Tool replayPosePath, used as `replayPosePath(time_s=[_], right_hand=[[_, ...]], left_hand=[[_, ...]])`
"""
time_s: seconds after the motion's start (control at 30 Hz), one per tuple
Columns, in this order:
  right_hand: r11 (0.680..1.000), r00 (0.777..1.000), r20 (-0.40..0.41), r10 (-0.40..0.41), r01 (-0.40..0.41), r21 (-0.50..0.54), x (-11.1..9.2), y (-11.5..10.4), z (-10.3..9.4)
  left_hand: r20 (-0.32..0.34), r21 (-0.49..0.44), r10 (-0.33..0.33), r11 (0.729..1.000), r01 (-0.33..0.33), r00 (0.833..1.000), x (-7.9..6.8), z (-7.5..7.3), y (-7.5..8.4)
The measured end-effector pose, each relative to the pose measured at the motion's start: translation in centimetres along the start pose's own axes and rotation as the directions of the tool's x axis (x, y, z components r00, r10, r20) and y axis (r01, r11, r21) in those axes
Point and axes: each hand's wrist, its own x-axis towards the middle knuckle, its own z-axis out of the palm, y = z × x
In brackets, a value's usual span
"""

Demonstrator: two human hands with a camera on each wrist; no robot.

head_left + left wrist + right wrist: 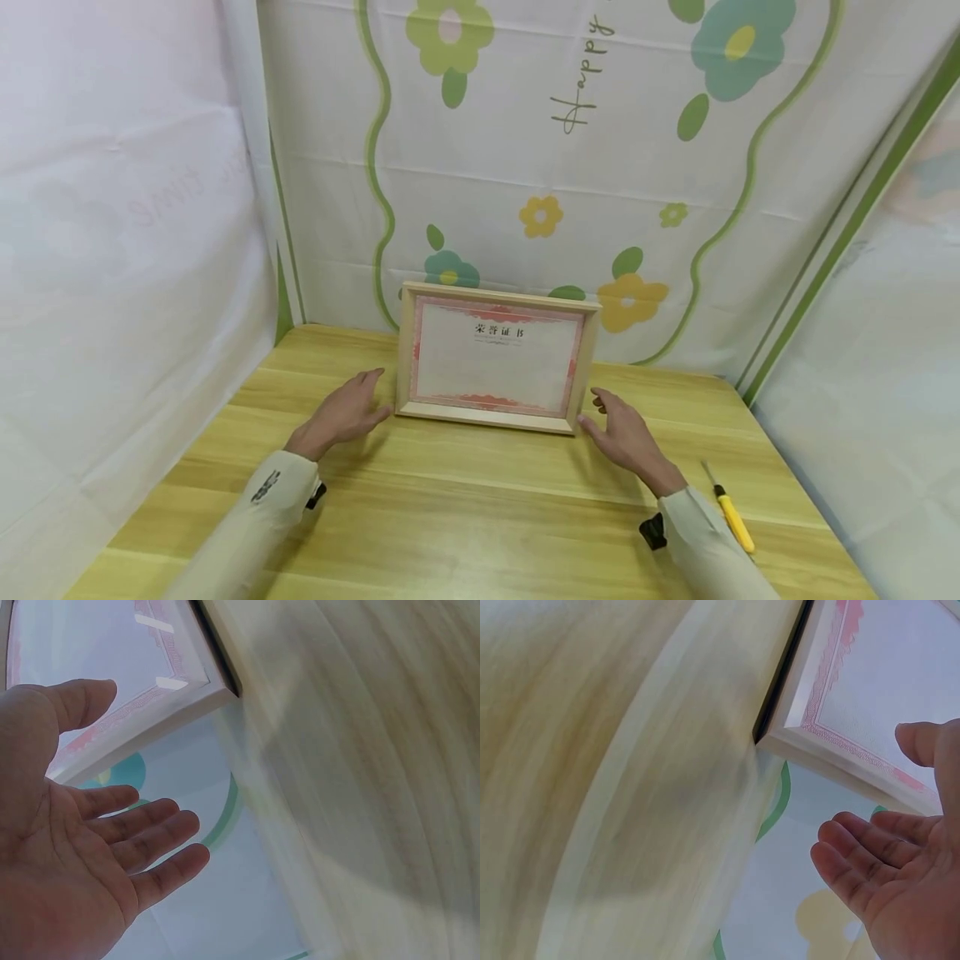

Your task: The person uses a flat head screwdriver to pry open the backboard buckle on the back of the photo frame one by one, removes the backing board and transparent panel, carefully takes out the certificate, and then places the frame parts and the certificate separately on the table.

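A light wooden picture frame [487,423] stands upright near the back of the table, tilted slightly back. Inside it is a certificate [491,367] with a red-pink border and black Chinese lettering. My left hand [347,414] is beside the frame's left edge, fingers spread and palm turned toward it. On the other side, my right hand [626,435] is by the lower right corner, its thumb close to the edge and its fingers relaxed. Both wrist views show the palms facing the frame's sides, with nothing held in either hand.
A screwdriver [733,517] with a yellow and black handle lies on the wooden table [465,517], right of my right forearm. Behind the frame hangs a white curtain [465,200] printed with flowers, and white sheets close in both sides.
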Motion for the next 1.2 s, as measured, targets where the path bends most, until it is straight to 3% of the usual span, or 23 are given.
replayPosePath(time_s=[0.73,1.2], right_hand=[[1.000,1.000,0.010,0.002,-0.002,0.020,1.5,0.0,-0.6],[0.999,1.000,-0.004,0.009,-0.008,0.035,2.4,-0.2,-0.8]], left_hand=[[0.005,-0.008,-0.028,1.000,0.028,1.000,1.3,-0.7,0.2],[0.013,-0.023,-0.011,1.000,0.011,1.000,1.9,-0.8,0.5]])
